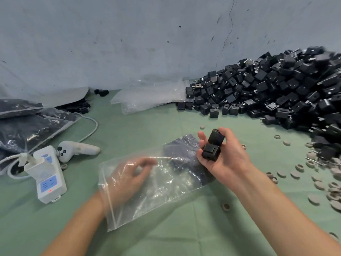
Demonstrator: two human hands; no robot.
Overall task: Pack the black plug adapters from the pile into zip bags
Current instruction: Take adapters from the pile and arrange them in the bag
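Head view: a clear zip bag is seen lying on the green-covered worktop, with the left hand pushed in through its mouth; through the plastic and the blur its fingers look loosely spread, and nothing is seen gripped in them. Just over the bag's far right corner, two black plug adapters are held stacked in the right hand, its fingers curled round them. Dark adapters are already lodged in the bag's far end. The pile is heaped beyond and right of the bag, empty bags lie beyond it, and filled bags, a white power strip and a white controller are to its left. Grey discs are scattered to the bag's right. A slip is judged the chief risk: the upper adapter is only partly enclosed and could be dropped outside the mouth if the stack is tilted. The mouth could also fall shut if the left hand is drawn out too soon, and the film could be snagged by metal prongs. No brand or writing can be read; only blue panels with faint marks and a small red light are made out on the strip.
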